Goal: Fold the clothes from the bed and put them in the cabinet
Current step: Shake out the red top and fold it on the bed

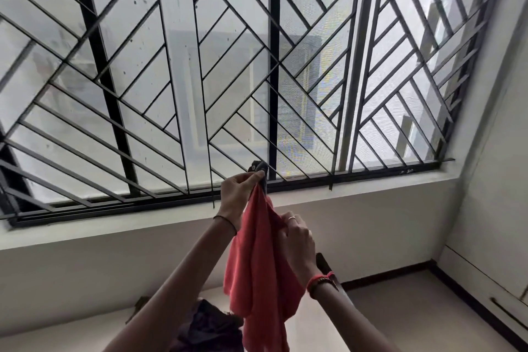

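A person's left hand [240, 194], raised at the centre of the frame, pinches the top of a red garment [257, 266] between thumb and curled fingers, with a scrap of dark fabric [260, 170] showing just above the fingertips; whether that scrap belongs to the same piece cannot be told. Just below and to the right, the right hand [297, 237], wearing a ring [291, 218] and a red thread bracelet [320, 280], grips a bunched edge of the same cloth. The garment hangs free between the two forearms, crumpled and unfolded, its hem running out of the bottom of the frame. Beneath it, at lower centre, lies a dark garment [208, 326] in a loose heap. Behind the hands a pale ledge [114, 226] crosses the frame under a wide window grille [200, 66] of slanted black bars that fills the upper half. No cabinet can be made out for certain. The step in hand appears to be the opening of the fold: the piece is lifted and is being sorted by its edges, so the task looks to be at an early stage, with at least one more garment waiting. The next move likely calls for the hands to part along the top edge and draw the cloth flat before any crease is made.
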Demonstrator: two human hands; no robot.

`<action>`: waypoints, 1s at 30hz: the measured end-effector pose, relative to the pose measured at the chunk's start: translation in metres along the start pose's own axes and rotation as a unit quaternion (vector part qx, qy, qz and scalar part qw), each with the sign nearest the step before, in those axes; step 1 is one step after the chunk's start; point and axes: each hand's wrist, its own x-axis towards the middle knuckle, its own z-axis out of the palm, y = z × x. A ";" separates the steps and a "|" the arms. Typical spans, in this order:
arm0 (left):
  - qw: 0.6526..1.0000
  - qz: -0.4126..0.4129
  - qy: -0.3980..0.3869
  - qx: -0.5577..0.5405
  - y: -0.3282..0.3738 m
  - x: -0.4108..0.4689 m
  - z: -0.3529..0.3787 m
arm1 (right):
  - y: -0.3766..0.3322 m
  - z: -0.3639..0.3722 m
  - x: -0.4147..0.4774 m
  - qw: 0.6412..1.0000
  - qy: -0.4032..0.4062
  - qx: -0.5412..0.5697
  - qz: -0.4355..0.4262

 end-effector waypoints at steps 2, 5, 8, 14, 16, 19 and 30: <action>1.000 -0.003 0.013 0.007 -0.001 0.002 -0.005 | 0.006 -0.004 0.005 0.998 -0.001 0.067 0.007; 0.999 -0.012 0.028 0.009 -0.003 0.005 -0.015 | 0.011 -0.019 0.013 0.987 -0.010 0.155 0.037; 0.999 -0.022 0.027 0.016 -0.008 0.006 -0.023 | 0.010 -0.037 0.025 0.975 -0.053 0.208 0.055; 0.999 -0.047 0.005 0.002 -0.015 0.001 -0.028 | -0.001 -0.065 0.031 0.919 -0.200 0.336 0.048; 0.999 -0.054 -0.001 0.005 -0.014 -0.002 -0.030 | 0.002 -0.073 0.034 0.926 -0.220 0.308 0.015; 0.997 -0.080 -0.011 0.006 -0.013 -0.006 -0.032 | 0.006 -0.083 0.042 0.934 -0.224 0.278 -0.015; 0.991 -0.101 -0.085 -0.009 -0.016 -0.016 -0.030 | -0.010 -0.094 0.046 0.967 -0.131 0.196 -0.095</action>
